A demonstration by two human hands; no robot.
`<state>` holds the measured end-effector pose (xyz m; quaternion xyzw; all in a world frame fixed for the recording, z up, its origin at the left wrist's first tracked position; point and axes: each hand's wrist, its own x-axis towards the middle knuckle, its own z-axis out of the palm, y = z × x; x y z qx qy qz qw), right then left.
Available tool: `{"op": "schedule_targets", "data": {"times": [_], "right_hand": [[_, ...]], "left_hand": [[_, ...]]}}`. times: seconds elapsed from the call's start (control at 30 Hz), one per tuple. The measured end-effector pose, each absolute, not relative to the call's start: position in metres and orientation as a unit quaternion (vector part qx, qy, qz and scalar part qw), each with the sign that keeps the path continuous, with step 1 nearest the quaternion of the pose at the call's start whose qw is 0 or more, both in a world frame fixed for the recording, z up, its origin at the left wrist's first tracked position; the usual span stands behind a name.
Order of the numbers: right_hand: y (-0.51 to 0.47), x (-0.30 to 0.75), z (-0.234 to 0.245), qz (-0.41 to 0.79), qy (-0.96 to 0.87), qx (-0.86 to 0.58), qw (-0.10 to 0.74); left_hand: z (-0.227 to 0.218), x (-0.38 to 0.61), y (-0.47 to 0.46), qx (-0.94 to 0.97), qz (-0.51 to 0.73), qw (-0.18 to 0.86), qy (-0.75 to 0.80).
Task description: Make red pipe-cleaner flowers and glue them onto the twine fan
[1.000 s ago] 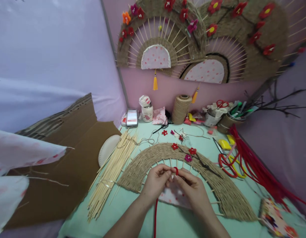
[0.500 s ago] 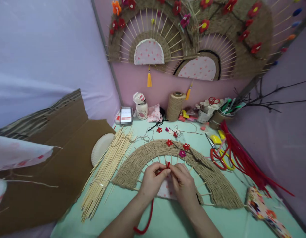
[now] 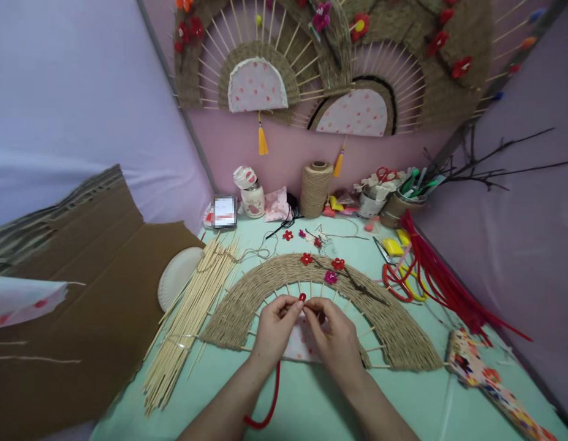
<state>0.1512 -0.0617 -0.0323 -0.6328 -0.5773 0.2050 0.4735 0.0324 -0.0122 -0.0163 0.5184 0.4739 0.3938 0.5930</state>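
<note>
My left hand (image 3: 273,327) and my right hand (image 3: 332,334) meet over the middle of a woven jute fan (image 3: 247,300) lying on the green table. Both pinch a red pipe cleaner (image 3: 271,404); its top end forms a small loop between my fingertips, and the rest trails down past my left wrist to the table's near edge. Small red and magenta flowers (image 3: 330,269) sit on the fan's arch just beyond my hands, along a dark twig. A pink dotted half-circle of the fan lies under my hands, mostly hidden.
A bundle of bamboo skewers (image 3: 192,312) and a paper plate (image 3: 176,283) lie to the left, beside brown cardboard (image 3: 104,306). Red pipe cleaners (image 3: 440,275), scissors and yellow pieces lie right. A jute spool (image 3: 315,188), jars and finished fans line the back wall.
The view has tilted down and shifted, so everything sits higher in frame. My hands keep twisting the red pipe cleaner; its tail now curls further at the table's near edge.
</note>
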Motion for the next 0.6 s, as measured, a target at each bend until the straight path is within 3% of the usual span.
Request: {"op": "schedule_targets", "data": {"times": [0.6], "right_hand": [[-0.062,0.153,-0.023,0.325,-0.502,-0.625,0.503]], "left_hand": [[-0.026,0.033,-0.016,0.358,0.383,0.726,0.445]]}}
